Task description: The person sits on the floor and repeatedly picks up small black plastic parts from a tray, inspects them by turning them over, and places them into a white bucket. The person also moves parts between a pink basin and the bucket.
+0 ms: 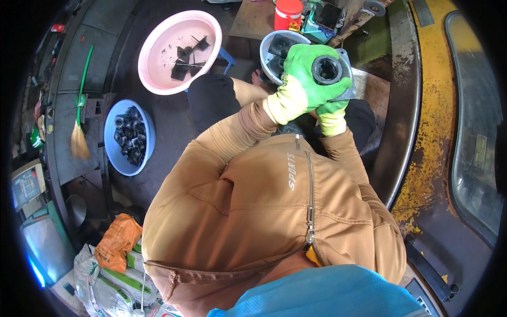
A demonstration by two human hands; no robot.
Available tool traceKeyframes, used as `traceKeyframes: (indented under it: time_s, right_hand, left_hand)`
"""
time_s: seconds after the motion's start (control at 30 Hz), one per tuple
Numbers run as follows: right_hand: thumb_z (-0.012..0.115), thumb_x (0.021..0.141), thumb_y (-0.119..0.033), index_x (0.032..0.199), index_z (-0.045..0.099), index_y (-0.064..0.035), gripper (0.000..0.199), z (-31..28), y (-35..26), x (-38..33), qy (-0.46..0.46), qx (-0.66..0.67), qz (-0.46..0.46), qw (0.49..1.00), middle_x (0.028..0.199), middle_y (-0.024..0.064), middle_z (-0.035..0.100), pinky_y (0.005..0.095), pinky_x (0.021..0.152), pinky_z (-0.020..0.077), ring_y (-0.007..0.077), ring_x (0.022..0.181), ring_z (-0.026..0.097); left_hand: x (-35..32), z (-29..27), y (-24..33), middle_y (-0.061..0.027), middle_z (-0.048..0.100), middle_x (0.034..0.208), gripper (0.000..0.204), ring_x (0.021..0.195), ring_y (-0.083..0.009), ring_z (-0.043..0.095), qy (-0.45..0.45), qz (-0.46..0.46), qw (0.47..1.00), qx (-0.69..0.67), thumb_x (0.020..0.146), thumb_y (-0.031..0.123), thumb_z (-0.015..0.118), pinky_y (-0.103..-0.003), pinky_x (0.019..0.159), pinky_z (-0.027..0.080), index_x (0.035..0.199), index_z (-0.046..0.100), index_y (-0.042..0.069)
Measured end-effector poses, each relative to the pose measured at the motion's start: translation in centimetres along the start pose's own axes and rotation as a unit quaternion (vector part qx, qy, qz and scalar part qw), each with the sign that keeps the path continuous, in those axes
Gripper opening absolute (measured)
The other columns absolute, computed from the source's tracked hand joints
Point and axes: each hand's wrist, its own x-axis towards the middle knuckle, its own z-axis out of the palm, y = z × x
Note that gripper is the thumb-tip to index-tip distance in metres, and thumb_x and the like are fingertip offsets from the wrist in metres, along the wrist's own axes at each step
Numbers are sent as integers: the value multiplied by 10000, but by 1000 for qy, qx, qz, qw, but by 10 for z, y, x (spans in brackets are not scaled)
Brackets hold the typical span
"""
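Both hands wear green-and-yellow gloves and meet in the upper right of the frame. The left hand (301, 79) is wrapped over the top and near side of a grey metal housing (346, 71), fingers closed firmly on it. A black splined insert (327, 70) sits in the housing's bore, facing the camera. The right hand (332, 113) supports the housing from below; its fingers are clamped against the underside, though the fingertips are hidden.

Risk, as a judgement: the housing is held in the air above the person's lap, not on a bench. It looks heavy, and a glove slipping on oily metal could drop it onto the legs or the bare foot (259, 79) seen just beyond. The insert could also fall out if the housing tilts.

Count: one housing in hand; one grey bowl (272, 45) behind it with at least two dark parts; one pink basin (158, 58), upper centre, holding a few black pieces, number unclear; one blue basin (113, 145), left, heaped with black sleeves too many to count; one red canister (288, 13); one broom (79, 137).
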Motion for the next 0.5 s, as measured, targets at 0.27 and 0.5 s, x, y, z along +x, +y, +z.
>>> traceKeyframes:
  time_s: [0.27, 0.5]
  right_hand:
    - [747, 785, -207, 1287, 474, -57, 590, -20, -43, 2, -216, -399, -70, 888, 1216, 87, 564, 320, 942, 462, 196, 1107, 558]
    - [667, 855, -144, 1302, 481, -55, 492, -48, -51, -3, -220, -90, 256, 937, 1260, 59, 554, 307, 989, 423, 161, 1130, 527]
  left_hand:
    - [9, -21, -7, -89, 638, 1042, 464, 974, -243, 602, -158, 1, 980, -118, 626, 160, 824, -362, 847, 488, 1042, 641, 66]
    - [15, -28, -11, -67, 623, 1054, 432, 1005, -184, 590, -375, -48, 883, -279, 650, 122, 784, -328, 879, 469, 1043, 625, 45]
